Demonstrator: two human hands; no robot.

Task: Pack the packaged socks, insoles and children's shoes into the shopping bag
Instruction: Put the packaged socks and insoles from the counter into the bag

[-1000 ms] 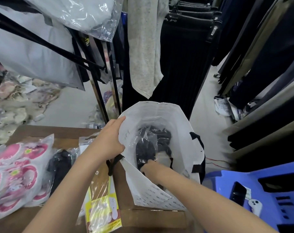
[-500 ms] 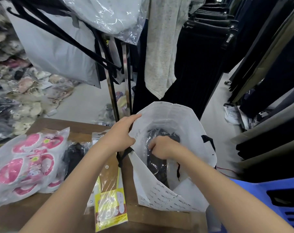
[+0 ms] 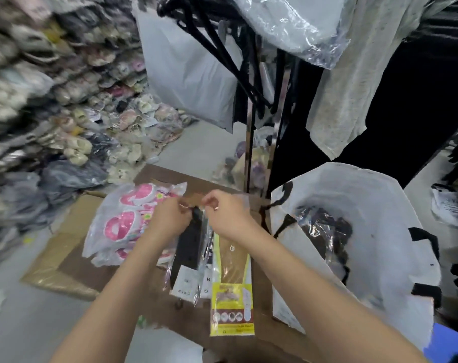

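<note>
The white shopping bag (image 3: 395,255) with black handles stands open at the right of the brown cardboard surface (image 3: 73,265). A clear packet of dark socks (image 3: 324,231) lies inside it. My left hand (image 3: 170,218) and my right hand (image 3: 226,216) meet at the top end of a flat packet of black socks (image 3: 190,252) on the cardboard, and both pinch it. To the right of that packet lies the yellow-labelled insole packet (image 3: 233,284). The pink children's shoes in a clear bag (image 3: 123,221) lie to its left.
A metal clothes rack (image 3: 249,153) with hanging garments stands just behind the cardboard. Piles of bagged shoes (image 3: 65,113) fill the left side. A blue plastic stool (image 3: 450,341) shows at the bottom right corner. Grey floor lies around the cardboard.
My right hand has come out of the shopping bag and my left hand has let go of its rim. Both have moved left onto the black sock packet. The view has swung left.
</note>
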